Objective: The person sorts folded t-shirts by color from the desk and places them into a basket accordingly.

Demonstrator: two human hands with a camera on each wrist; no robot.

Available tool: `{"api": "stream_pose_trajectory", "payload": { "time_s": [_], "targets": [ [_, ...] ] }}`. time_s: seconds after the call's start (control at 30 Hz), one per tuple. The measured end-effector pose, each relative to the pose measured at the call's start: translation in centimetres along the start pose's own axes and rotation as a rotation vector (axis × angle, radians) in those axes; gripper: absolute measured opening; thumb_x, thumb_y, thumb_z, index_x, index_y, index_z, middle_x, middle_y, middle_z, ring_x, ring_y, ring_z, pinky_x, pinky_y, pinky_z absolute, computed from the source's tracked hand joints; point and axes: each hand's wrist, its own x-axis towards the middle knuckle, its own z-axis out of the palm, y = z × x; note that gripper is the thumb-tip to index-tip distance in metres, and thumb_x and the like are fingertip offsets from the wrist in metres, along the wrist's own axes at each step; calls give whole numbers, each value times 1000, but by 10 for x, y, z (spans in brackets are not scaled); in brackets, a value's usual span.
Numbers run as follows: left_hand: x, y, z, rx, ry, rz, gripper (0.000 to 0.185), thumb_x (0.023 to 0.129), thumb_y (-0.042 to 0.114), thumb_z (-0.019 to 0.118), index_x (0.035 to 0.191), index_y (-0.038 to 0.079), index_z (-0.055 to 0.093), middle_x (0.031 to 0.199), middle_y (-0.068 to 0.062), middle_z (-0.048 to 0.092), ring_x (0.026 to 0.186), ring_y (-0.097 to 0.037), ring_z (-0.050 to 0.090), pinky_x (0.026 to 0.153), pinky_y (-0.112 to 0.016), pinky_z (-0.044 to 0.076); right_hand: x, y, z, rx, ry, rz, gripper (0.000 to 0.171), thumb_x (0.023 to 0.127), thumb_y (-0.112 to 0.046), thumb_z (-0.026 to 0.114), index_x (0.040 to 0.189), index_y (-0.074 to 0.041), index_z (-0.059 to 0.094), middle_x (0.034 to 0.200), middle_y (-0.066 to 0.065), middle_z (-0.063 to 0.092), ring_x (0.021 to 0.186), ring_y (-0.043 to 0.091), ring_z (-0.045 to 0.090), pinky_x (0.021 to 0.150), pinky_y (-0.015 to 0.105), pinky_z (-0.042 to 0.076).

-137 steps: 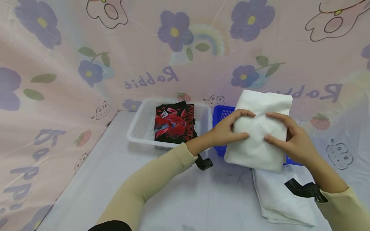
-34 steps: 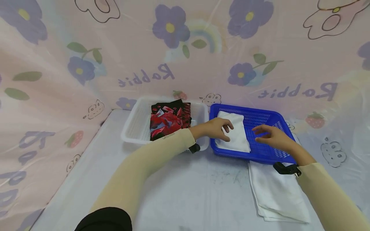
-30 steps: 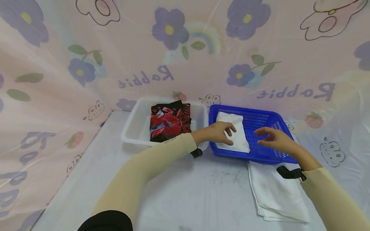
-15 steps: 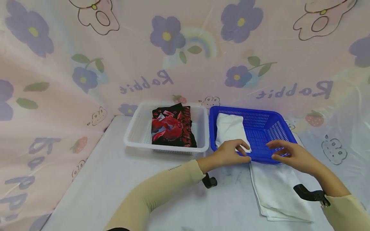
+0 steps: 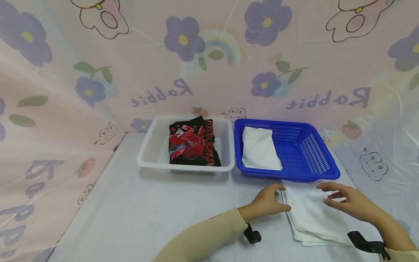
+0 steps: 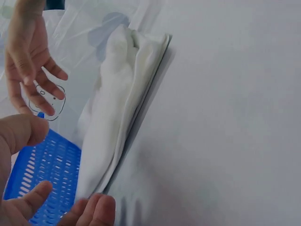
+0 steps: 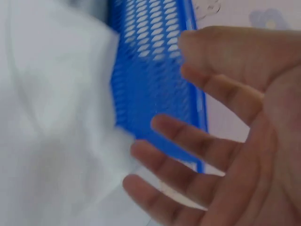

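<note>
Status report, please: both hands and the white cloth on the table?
Left hand open, fingertips at white cloth edge. Right hand open above it, gripping nothing. Blue basket just behind; nothing in the way.

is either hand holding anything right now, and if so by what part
Nothing is held. The left hand touches the left edge of the white cloth on the table; the right hand hovers open above it.
</note>
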Motion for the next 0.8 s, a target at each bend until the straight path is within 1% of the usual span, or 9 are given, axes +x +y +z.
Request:
{"api": "stream_pose_trajectory", "payload": {
  "time_s": [0.07, 0.13, 0.37, 0.43, 0.53, 0.6, 0.67, 0.73, 0.8],
  "targets": [
    [1, -2, 8, -5, 19, -40, 53, 71, 31, 84, 117, 36, 59, 106, 8, 61, 88, -4, 55, 70, -22, 45, -6, 11, 6, 5, 9, -7, 36, 85, -14, 72, 119, -9, 62, 113, -28, 57, 90, -13, 54, 68, 23, 52],
    [1, -2, 14, -5, 35, -72, 55, 70, 31, 85, 117, 37, 58, 105, 6, 58, 88, -5, 54, 73, -22, 46, -10, 21, 12, 16, 17, -13, 36, 84, -12, 73, 118, -8, 63, 113, -34, 53, 94, -15, 53, 69, 23, 52],
    [3, -1, 29, 19, 76, -106, 61, 66, 26, 86, 118, 37, 56, 101, 2, 54, 85, -6, 52, 75, -21, 46, -20, 44, 26, -4, 34, 43, 33, 83, -16, 74, 115, -10, 65, 113, -39, 47, 100, -28, 35, 71, 21, 50],
    [4, -1, 31, 19, 70, -97, 62, 66, 26, 87, 119, 36, 56, 100, 3, 54, 85, -5, 51, 76, -20, 45, -22, 48, 27, -13, 38, 55, 33, 83, -17, 75, 114, -13, 66, 113, -33, 52, 100, -29, 32, 71, 22, 50],
    [4, -2, 34, 11, 60, -78, 64, 65, 26, 87, 120, 36, 57, 100, 5, 54, 87, -3, 51, 78, -18, 45, -23, 52, 27, -41, 10, 110, 34, 83, -21, 75, 115, -12, 65, 118, -7, 63, 99, -24, 37, 70, 22, 50],
    [5, -2, 35, -4, 42, -67, 65, 65, 26, 87, 122, 36, 56, 100, 6, 53, 85, -2, 50, 77, -17, 45, -22, 53, 27, -33, -47, 167, 38, 84, -23, 73, 118, -8, 63, 123, 16, 61, 102, -9, 51, 69, 24, 51],
    [5, -2, 35, -7, 23, -50, 67, 65, 28, 87, 124, 37, 55, 100, 8, 52, 81, -1, 49, 74, -16, 44, -20, 54, 26, -10, -108, 231, 44, 85, -25, 72, 121, -2, 60, 126, 31, 55, 99, 12, 60, 70, 30, 52],
    [7, -2, 36, 5, 2, -27, 70, 65, 30, 87, 126, 37, 53, 98, 9, 51, 78, 0, 47, 72, -15, 42, -18, 55, 26, 18, -153, 277, 48, 87, -26, 71, 124, 1, 56, 130, 37, 49, 95, 29, 63, 70, 35, 52],
    [8, -2, 36, 30, -10, -8, 71, 65, 32, 87, 127, 38, 52, 97, 11, 50, 77, 1, 45, 72, -14, 41, -16, 56, 27, 36, -172, 299, 51, 87, -28, 71, 125, 2, 55, 132, 39, 46, 93, 29, 63, 70, 35, 51]
  ]
}}
